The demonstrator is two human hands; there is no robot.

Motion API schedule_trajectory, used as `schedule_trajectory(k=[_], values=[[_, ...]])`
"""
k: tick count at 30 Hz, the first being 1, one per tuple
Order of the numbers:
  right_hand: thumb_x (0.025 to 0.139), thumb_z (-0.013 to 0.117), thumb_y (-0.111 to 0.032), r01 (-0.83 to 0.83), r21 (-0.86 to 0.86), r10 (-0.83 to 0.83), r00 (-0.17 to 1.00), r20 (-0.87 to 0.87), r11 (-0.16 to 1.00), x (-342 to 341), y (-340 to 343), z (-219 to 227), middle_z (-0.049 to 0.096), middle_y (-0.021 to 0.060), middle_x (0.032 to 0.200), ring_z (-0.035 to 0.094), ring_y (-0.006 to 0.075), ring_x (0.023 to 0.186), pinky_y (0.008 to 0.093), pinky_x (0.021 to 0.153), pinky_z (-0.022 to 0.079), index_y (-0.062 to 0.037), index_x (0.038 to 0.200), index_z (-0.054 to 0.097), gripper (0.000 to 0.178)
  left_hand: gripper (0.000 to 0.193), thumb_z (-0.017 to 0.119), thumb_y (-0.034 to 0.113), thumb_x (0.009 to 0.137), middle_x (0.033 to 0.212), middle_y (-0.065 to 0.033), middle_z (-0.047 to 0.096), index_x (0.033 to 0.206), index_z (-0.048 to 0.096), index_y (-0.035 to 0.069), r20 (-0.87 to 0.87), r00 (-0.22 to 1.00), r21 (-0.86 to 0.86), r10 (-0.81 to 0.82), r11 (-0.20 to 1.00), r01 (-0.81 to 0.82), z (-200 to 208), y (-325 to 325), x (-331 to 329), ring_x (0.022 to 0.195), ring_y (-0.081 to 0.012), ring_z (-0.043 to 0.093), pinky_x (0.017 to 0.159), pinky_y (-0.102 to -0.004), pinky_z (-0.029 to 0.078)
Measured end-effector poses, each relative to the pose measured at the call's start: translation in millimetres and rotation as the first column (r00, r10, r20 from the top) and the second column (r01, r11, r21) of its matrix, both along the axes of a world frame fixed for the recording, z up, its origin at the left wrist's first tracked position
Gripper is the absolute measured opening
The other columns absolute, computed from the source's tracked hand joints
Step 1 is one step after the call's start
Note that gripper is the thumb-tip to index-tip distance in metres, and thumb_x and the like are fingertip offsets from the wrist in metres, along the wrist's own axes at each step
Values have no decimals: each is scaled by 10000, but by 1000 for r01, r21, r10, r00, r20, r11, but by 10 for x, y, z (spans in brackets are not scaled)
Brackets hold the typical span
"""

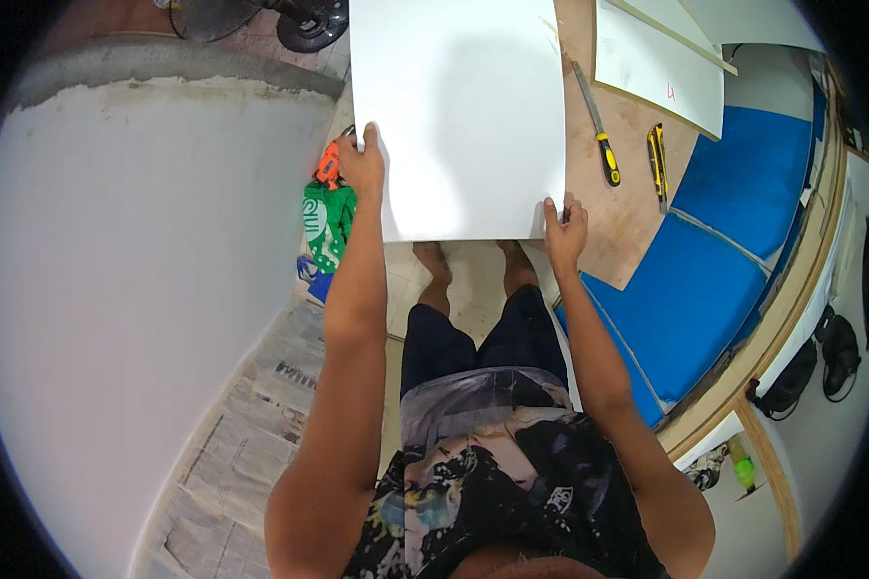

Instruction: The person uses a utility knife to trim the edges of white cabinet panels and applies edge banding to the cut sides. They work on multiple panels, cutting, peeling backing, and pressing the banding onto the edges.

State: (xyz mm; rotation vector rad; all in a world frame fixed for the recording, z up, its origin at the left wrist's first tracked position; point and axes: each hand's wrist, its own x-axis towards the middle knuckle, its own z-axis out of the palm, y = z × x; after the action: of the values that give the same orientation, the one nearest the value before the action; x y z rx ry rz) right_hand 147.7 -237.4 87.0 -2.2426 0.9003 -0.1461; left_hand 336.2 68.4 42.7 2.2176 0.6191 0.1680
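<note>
The left hand [362, 166] is gripping a white panel [459, 125] by its left edge; the right hand [568, 232] is grasping the near right corner, fingers probably curling beneath, mostly hidden. The panel is extending away between both hands. Beyond the right hand, a file [598, 126] and a utility knife [658, 162] are lying on a brown board [620, 230].

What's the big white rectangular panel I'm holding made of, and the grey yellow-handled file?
White panel: perhaps laminated board, from its smooth satiny face. File: blade probably steel, from its dull grey sheen; handle likely plastic, from its bright colouring.
</note>
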Motion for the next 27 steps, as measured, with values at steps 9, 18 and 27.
schedule_trajectory(k=[9, 18, 27], values=[[883, 692, -310, -13, 103, 12, 1000, 12, 995, -56, -49, -366, 574, 140, 790, 560, 289, 707, 405, 668, 456, 12, 892, 622, 329, 469, 650, 427, 902, 806, -95, 651, 1001, 651, -31, -169, 956, -286, -240, 940, 185, 65, 429, 105, 728, -184, 575, 686, -336, 459], [801, 746, -179, -28, 99, 33, 998, -50, 995, -179, 21, -260, 645, 124, 816, 603, 237, 728, 362, 694, 489, 2, 927, 666, 235, 367, 584, 88, 955, 1110, -80, 678, 1314, 585, 15, -172, 908, -241, -382, 910, 337, -134, 621, -324, 922, -113, 608, 837, -257, 492], [780, 735, -65, -91, 73, 87, 995, 52, 993, -692, 355, -233, 598, 100, 856, 567, 203, 728, 325, 682, 472, 7, 973, 655, 221, 431, 624, 185, 932, 1129, -203, 691, 1325, 564, 20, -195, 862, -634, -468, 731, 253, -58, 905, -495, 1008, -258, 673, 869, -341, 506]])
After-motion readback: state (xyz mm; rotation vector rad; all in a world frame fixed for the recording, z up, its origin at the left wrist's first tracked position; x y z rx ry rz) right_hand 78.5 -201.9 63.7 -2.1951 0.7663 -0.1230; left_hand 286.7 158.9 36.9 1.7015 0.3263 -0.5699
